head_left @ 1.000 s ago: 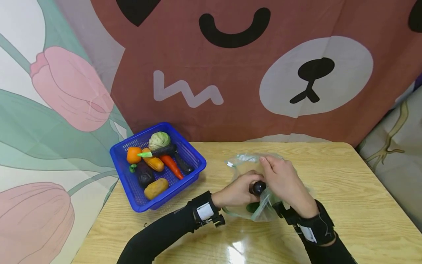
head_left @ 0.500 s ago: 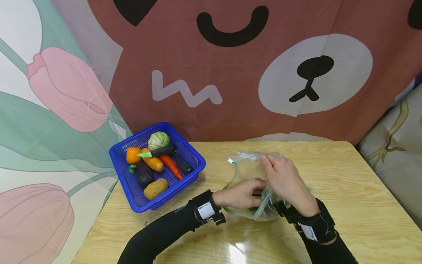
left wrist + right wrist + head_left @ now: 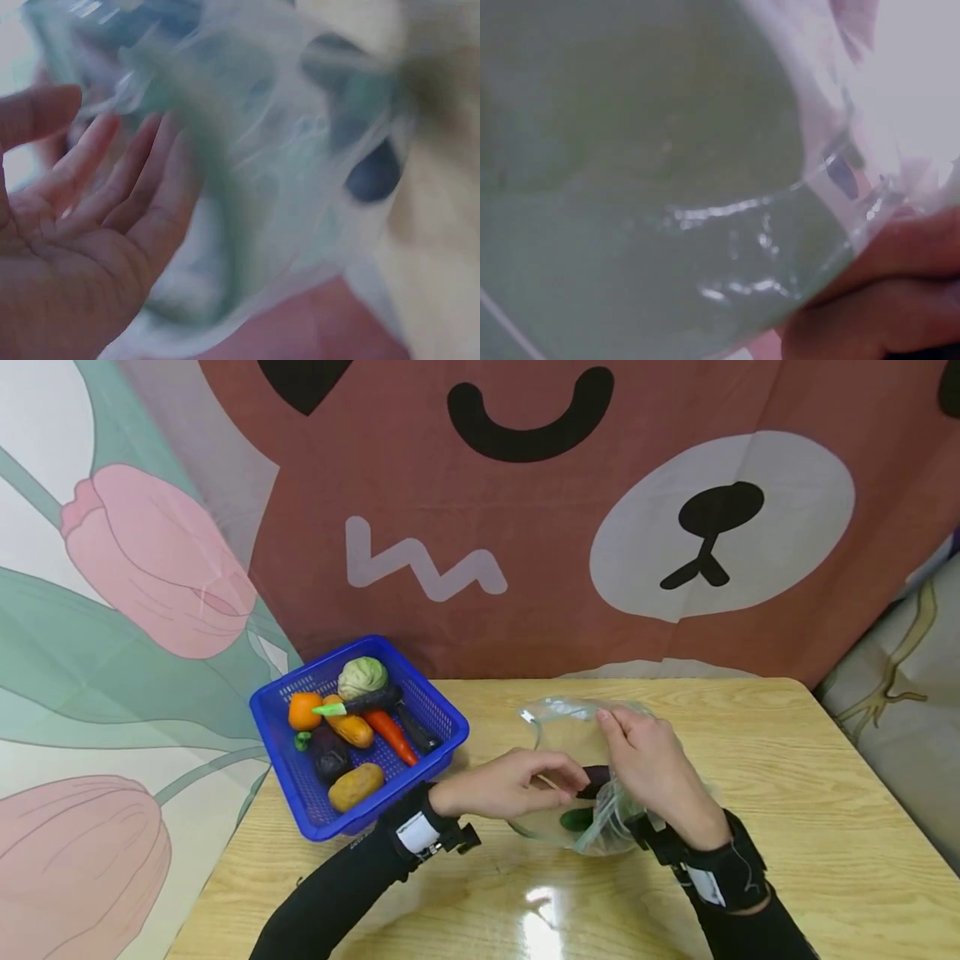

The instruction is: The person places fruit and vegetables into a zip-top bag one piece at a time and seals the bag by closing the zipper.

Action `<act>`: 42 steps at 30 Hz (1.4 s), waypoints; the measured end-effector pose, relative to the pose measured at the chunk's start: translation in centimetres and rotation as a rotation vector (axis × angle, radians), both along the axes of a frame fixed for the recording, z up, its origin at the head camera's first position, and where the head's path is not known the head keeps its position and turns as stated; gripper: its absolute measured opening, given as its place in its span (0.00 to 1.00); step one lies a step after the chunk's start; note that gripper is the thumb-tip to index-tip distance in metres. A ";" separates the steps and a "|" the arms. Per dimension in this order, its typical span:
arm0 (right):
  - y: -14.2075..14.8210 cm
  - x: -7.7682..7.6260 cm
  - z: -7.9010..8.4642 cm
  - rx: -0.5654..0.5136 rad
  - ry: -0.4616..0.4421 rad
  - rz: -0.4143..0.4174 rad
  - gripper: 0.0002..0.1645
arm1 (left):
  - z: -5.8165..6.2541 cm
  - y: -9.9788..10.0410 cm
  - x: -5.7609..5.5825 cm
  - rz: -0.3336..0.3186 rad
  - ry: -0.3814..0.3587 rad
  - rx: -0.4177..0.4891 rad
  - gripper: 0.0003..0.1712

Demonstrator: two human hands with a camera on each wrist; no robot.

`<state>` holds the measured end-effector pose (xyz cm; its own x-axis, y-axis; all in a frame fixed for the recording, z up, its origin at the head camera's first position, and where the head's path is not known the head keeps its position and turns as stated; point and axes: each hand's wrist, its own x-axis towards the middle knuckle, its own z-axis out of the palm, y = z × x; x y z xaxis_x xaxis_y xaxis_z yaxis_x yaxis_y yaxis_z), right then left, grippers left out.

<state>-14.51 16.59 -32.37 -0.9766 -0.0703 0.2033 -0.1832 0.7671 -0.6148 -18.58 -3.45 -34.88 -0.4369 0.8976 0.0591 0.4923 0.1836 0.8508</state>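
My right hand (image 3: 654, 770) pinches the rim of a clear plastic bag (image 3: 566, 731), whose mouth gapes toward the left. In the right wrist view, curled fingers (image 3: 877, 311) hold a fold of the film. My left hand (image 3: 517, 783) is just outside the mouth, its fingers loosely bent with nothing in them; the left wrist view shows the bare palm (image 3: 75, 255). Inside the bag lies a dark purple eggplant (image 3: 596, 781), close to the left fingertips. Below it sits a green cucumber (image 3: 576, 819). Their right ends are hidden by crumpled film and my right hand.
At the left of the wooden table (image 3: 780, 777) stands a blue plastic basket (image 3: 420, 772). It holds a cabbage (image 3: 362, 677), a potato (image 3: 356, 787), a carrot (image 3: 390, 737), an orange pepper (image 3: 304, 712) and several other vegetables. A printed cloth (image 3: 420, 477) hangs behind.
My left hand has pushed the eggplant into the bag, let go of it and drawn back to the left. My right hand has kept its grip on the rim.
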 end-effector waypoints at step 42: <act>0.5 0.2 -0.1 0.017 0.042 0.012 0.25 | 0.3 -15.9 -14.3 0.691 0.275 -0.818 0.34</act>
